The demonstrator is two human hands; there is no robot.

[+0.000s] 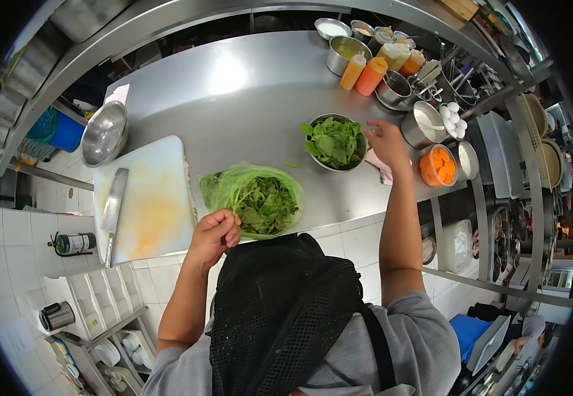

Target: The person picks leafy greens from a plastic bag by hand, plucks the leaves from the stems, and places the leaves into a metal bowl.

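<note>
My left hand [216,236] is closed in a pinch on a leafy herb sprig, its pale stems rising from my fingertips at the near left side of a green plastic bag [215,191]. Dark green leaves [268,203] fill the bag's open mouth. A metal bowl [339,169] heaped with brighter green leaves [334,141] stands farther off to the right. Beside that bowl's right rim, my right hand [385,141] hovers with its fingers apart and nothing visible in them. A loose leaf [291,164] lies on the steel between bag and bowl.
On the steel counter [247,125], a white cutting board [151,198] with a knife [113,204] lies left, near a tilted metal bowl [105,134]. Squeeze bottles [371,76], a metal pot [424,124], eggs [453,121] and an orange-filled tub [438,165] crowd the right side.
</note>
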